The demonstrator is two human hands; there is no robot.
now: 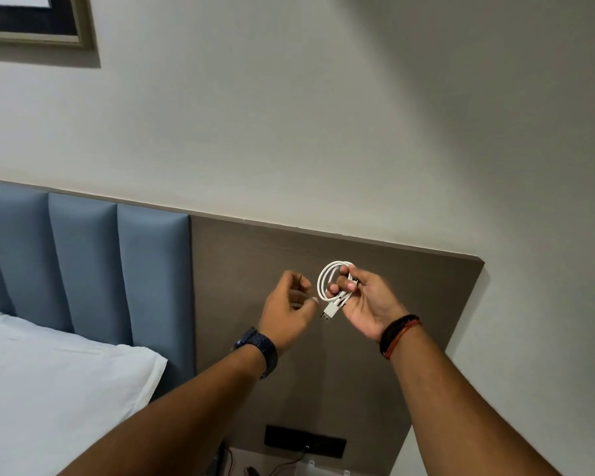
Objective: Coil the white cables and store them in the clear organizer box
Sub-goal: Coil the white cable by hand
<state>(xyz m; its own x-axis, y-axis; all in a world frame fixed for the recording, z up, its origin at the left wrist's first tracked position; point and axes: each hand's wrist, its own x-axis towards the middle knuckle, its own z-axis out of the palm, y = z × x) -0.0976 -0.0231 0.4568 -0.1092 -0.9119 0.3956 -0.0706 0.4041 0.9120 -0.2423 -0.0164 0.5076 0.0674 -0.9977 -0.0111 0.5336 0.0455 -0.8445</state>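
Bedroom, probably a hotel room. A blue padded headboard (83,262) is standing against the pale wall (323,115), white bedding (66,389) is lying below it, a framed picture (31,18) is hanging above, and a wood-grain panel (241,269) is carrying a black socket plate (304,441).

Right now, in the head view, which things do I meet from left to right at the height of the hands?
blue padded headboard → left hand → coiled white cable → right hand
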